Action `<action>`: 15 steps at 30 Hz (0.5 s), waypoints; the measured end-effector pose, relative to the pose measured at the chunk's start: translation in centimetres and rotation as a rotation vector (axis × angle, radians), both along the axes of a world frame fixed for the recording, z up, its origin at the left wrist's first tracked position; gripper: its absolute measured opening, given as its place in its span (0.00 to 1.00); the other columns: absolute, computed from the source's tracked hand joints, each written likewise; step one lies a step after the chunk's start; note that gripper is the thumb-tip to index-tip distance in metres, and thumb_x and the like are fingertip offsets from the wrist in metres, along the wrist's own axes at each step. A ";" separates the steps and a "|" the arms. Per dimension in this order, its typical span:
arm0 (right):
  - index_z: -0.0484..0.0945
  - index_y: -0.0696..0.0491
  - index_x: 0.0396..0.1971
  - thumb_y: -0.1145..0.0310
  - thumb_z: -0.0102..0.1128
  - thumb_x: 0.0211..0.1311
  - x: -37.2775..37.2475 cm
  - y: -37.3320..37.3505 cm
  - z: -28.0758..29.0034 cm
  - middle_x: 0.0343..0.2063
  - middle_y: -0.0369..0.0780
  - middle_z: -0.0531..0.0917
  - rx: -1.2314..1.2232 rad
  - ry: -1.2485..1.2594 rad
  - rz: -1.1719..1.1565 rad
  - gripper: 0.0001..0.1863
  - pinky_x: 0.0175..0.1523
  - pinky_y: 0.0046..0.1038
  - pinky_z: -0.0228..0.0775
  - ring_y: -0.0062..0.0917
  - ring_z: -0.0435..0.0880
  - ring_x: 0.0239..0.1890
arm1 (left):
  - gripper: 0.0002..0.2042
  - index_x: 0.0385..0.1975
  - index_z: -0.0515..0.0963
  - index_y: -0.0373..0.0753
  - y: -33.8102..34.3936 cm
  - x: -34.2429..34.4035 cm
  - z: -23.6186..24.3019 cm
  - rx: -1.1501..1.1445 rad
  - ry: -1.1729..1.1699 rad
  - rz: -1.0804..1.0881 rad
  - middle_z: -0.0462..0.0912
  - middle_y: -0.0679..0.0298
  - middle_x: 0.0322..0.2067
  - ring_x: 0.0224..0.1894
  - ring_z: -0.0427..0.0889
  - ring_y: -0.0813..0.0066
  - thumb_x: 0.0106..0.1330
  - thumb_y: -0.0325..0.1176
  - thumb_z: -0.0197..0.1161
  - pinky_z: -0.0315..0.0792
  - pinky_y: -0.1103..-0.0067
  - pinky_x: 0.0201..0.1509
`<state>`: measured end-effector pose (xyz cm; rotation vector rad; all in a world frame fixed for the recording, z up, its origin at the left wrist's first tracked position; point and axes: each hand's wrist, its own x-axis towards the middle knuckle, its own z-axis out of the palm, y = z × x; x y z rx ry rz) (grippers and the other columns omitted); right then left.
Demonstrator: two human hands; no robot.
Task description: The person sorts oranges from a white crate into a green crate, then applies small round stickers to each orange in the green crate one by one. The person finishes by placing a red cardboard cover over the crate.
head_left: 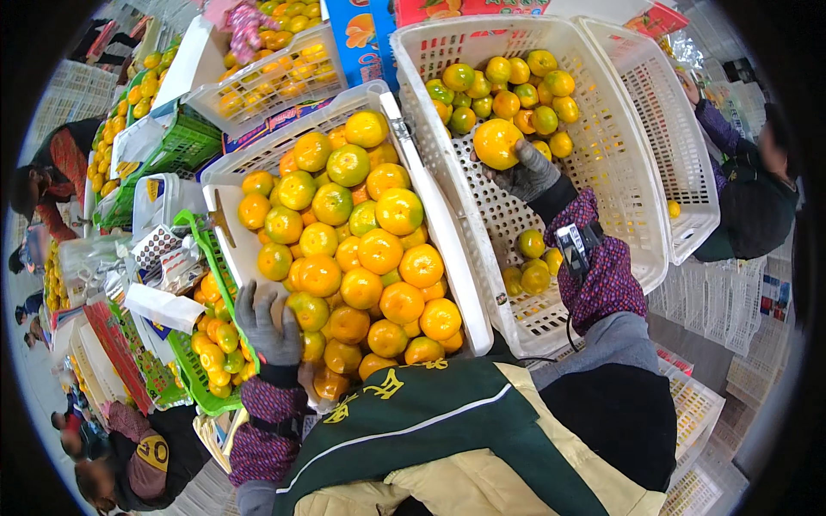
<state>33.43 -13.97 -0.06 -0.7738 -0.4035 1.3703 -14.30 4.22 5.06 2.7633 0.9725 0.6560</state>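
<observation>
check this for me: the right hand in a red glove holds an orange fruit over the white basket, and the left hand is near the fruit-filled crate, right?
Not quite: the right hand wears a grey glove, not a red one, as the head view shows. It does hold an orange fruit over the white basket, with the left hand near the fruit-filled crate.

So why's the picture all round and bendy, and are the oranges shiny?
In the head view, a wide fisheye lens leaves black around a round picture and bows the outer white plastic crate at right; also in the head view, mandarins show bright white glints.
</observation>
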 end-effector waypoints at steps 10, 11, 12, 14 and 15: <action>0.64 0.57 0.64 0.43 0.79 0.43 -6.7 2.2 6.4 0.50 0.39 0.79 -0.053 -0.903 -0.059 0.52 0.57 0.29 0.75 0.24 0.80 0.52 | 0.29 0.67 0.60 0.32 14.8 7.9 -1.8 -0.043 0.522 0.090 0.65 0.38 0.65 0.53 0.79 0.41 0.62 0.27 0.49 0.73 0.60 0.59; 0.64 0.56 0.64 0.46 0.81 0.43 -7.2 2.4 6.4 0.50 0.40 0.79 -0.069 -0.900 -0.032 0.52 0.57 0.30 0.75 0.26 0.80 0.53 | 0.27 0.65 0.63 0.33 15.1 8.6 -2.0 -0.079 0.538 0.113 0.67 0.39 0.64 0.54 0.80 0.42 0.63 0.29 0.50 0.74 0.61 0.58; 0.65 0.56 0.63 0.50 0.81 0.44 -7.8 2.6 6.2 0.51 0.41 0.79 -0.037 -0.909 -0.057 0.48 0.57 0.31 0.75 0.27 0.80 0.52 | 0.25 0.64 0.66 0.35 15.4 9.4 -2.0 -0.183 0.600 0.164 0.68 0.40 0.63 0.54 0.80 0.43 0.65 0.31 0.50 0.75 0.62 0.57; 0.66 0.53 0.62 0.61 0.83 0.44 -8.9 3.0 5.6 0.52 0.40 0.77 -0.086 -0.818 -0.012 0.45 0.59 0.32 0.75 0.28 0.78 0.54 | 0.24 0.63 0.67 0.35 15.8 10.9 -1.7 -0.282 0.676 0.188 0.69 0.41 0.63 0.54 0.80 0.43 0.65 0.31 0.50 0.76 0.62 0.56; 0.67 0.53 0.61 0.66 0.84 0.43 -9.5 3.3 5.2 0.51 0.38 0.76 -0.047 -0.829 -0.039 0.44 0.59 0.32 0.74 0.28 0.78 0.54 | 0.24 0.62 0.68 0.35 16.0 11.6 -1.5 -0.305 0.705 0.187 0.69 0.41 0.62 0.54 0.80 0.43 0.65 0.31 0.50 0.76 0.62 0.56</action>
